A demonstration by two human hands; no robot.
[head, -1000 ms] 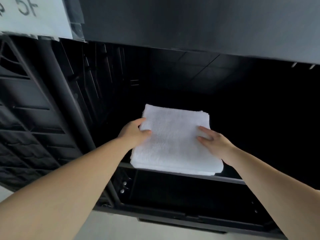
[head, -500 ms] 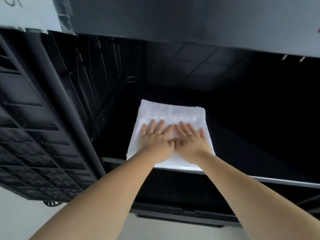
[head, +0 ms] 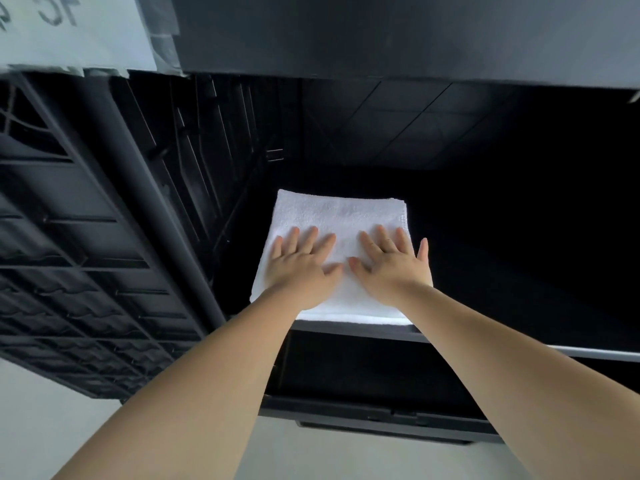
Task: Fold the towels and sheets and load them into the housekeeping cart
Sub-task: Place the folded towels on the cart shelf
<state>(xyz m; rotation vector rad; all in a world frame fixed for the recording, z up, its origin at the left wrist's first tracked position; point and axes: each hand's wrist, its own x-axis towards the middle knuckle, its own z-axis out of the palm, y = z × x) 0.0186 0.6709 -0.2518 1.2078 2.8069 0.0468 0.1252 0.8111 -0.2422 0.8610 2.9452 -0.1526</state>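
Your left hand (head: 299, 268) and right hand (head: 388, 268) had let go of the folded towel's (head: 341, 213) sides and lay flat on it, fingers spread, pressing it onto the cart shelf (head: 450, 339) near the left wall; loaded, likely. The far-left paper sign (head: 69, 26) read "3F", upside down.

One folded towel (head: 341, 216), seemingly single; two hands; one cart (head: 104, 237).
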